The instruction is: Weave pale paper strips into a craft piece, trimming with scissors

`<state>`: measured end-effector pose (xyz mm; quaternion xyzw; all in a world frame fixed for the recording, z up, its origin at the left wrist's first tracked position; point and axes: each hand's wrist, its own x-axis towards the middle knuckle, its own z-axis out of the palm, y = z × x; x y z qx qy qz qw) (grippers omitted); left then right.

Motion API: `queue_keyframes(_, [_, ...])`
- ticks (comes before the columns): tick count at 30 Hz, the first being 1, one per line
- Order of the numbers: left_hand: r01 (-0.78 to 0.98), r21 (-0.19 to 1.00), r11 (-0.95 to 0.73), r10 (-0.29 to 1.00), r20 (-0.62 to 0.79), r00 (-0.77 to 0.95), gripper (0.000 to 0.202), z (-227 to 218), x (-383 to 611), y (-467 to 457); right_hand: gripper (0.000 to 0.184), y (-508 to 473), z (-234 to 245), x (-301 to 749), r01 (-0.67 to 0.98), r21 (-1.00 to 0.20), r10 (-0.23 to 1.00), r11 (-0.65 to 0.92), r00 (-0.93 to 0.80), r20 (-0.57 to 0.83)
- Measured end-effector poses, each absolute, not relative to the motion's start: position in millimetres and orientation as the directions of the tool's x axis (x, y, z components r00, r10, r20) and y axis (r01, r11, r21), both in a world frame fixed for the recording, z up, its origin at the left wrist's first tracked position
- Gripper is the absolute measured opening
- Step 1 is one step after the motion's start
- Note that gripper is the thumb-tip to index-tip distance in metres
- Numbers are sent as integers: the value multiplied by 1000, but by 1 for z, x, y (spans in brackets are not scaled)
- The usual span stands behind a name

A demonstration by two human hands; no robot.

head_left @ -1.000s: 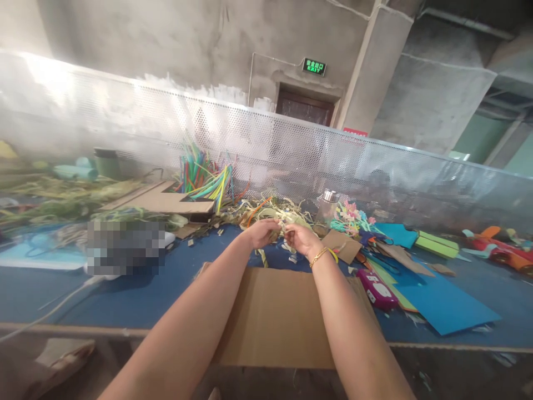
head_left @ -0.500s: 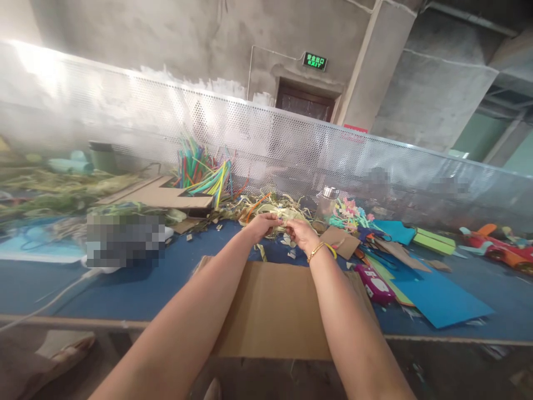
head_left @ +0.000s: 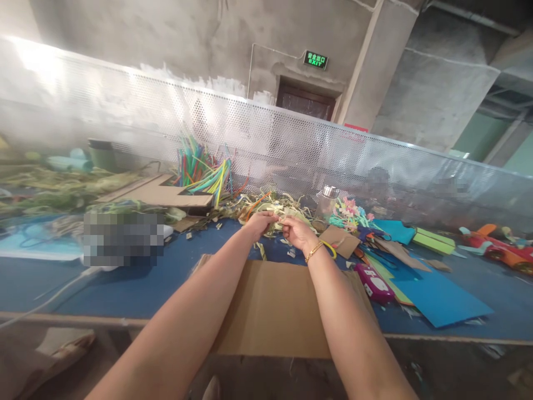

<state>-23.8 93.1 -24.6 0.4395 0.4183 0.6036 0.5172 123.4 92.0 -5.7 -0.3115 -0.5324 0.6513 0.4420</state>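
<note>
Both of my arms reach out over a brown cardboard sheet (head_left: 275, 311) that lies on the blue table (head_left: 137, 283). My left hand (head_left: 260, 223) and my right hand (head_left: 296, 232) meet at the far side of the sheet, fingers pinched together on a thin pale green strip (head_left: 281, 222). The strip comes from a tangled heap of yellow-green and orange strips (head_left: 270, 208) just behind my hands. A gold bracelet and a yellow band (head_left: 320, 250) circle my right wrist.
A bundle of coloured straws (head_left: 202, 169) stands behind a cardboard box (head_left: 158, 194) at the left. A glass jar (head_left: 327, 205), small paper flowers (head_left: 352, 214), a pink device (head_left: 375, 283) and blue and green sheets (head_left: 437, 300) lie to the right. A perforated metal screen (head_left: 291, 150) closes off the back.
My hands have stayed pinched on the strip and drifted a little farther from me, toward the heap. The view has shifted slightly.
</note>
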Motion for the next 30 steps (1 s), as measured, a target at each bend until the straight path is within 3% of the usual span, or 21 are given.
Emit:
queue_keyframes(6, [-362, 917, -166, 944, 42, -327, 26, -17, -37, 90, 36, 67, 14, 138, -114, -993, 711, -4, -699, 77])
queue_keyframes(8, [-383, 909, -167, 944, 35, -329, 26, -15, -39, 91, 35, 67, 17, 141, -140, -990, 699, 23, -706, 116])
queue_keyframes(10, [-391, 909, -146, 964, 41, -264, 28, -15, -37, 93, 34, 73, 16, 141, -204, -977, 790, 59, -589, 171])
queue_keyframes(12, [-385, 916, -111, 981, 39, -190, 30, -16, -35, 94, 35, 82, 10, 137, -225, -967, 913, 118, -360, 194])
queue_keyframes(14, [-364, 928, -77, 987, 20, -158, 31, -17, -32, 95, 36, 90, 3, 132, -154, -975, 973, 159, -145, 181])
queue_keyframes(16, [-338, 940, -55, 988, 2, -154, 31, -19, -30, 96, 39, 94, -4, 127, -48, -983, 983, 175, -54, 177])
queue_keyframes(24, [-328, 944, -31, 995, -1, -97, 25, -23, -26, 94, 42, 99, -25, 115, 181, -940, 937, 289, -257, 239])
queue_keyframes(30, [-461, 887, 23, 987, -94, -132, 23, -16, -28, 94, 43, 95, -22, 115, 177, -943, 915, 281, -345, 208])
